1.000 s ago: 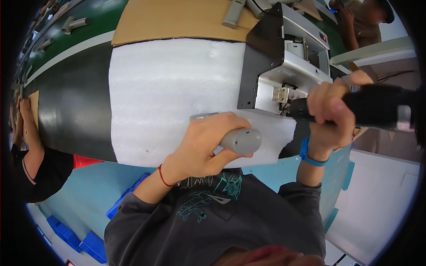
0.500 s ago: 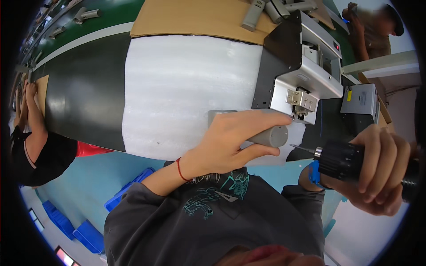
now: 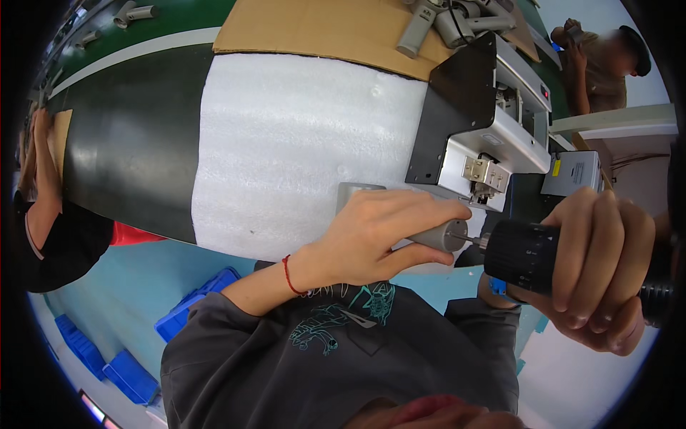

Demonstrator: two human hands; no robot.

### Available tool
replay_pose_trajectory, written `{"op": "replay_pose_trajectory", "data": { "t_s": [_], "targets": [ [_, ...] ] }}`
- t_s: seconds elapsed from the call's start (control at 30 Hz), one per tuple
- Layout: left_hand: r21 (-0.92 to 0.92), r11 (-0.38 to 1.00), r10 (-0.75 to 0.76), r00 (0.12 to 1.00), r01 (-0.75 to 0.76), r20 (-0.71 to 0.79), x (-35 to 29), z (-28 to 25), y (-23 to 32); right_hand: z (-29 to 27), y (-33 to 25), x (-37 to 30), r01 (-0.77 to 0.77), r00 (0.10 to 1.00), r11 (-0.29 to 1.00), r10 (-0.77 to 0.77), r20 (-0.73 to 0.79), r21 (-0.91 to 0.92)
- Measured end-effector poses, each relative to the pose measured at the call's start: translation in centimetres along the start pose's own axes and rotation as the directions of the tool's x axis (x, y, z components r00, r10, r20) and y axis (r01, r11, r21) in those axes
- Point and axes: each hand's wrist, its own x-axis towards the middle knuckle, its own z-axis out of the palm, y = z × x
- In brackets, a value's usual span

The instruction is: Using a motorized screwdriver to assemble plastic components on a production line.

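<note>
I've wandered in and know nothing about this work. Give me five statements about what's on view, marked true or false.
1. The right hand holds a black power driver. True.
2. The left hand is empty. False: it grips a grey part.
3. The driver's thin bit points at the grey part's round end. True.
4. The blue band is on the left wrist. False: it is on the right.
5. The sheet on the tabletop is red. False: it is white.

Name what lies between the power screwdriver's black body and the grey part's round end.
In the head view, a metal chuck and thin bit lie between the black body and the grey part's round end.
</note>
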Motion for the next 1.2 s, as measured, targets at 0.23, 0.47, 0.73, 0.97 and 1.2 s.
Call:
{"op": "replay_pose_trajectory", "data": {
  "t_s": [0.23, 0.47, 0.73, 0.97, 1.2],
  "targets": [
    [0.002, 0.999, 0.041, 0.998, -0.041, -0.052, -0.1, 0.4, -0.5, 0.4, 2.2, 1.3, -0.014, 1.0, 1.0, 0.014, 0.0, -0.021],
    [0.008, 0.999, 0.034, 0.999, -0.034, -0.037, 0.3, 0.4, -0.5, 0.2, 1.5, 1.6, -0.012, 1.0, 0.999, 0.012, -0.001, -0.037],
    [0.019, 0.999, 0.05, 0.998, -0.049, -0.04, 0.0, 0.7, -0.1, 0.1, 0.5, 1.7, -0.023, 1.0, 0.999, 0.023, 0.019, -0.047],
    [0.031, 0.998, 0.045, 0.998, -0.047, 0.033, -0.1, -0.1, 0.0, 0.9, 1.7, 2.6, -0.041, 0.999, 0.997, 0.043, 0.027, -0.066],
    [0.027, 0.997, 0.08, 0.995, -0.079, -0.06, 0.0, -0.3, -0.1, 1.5, 2.0, 3.2, -0.02, 0.999, 0.998, 0.022, 0.04, -0.067]
  ]
}}
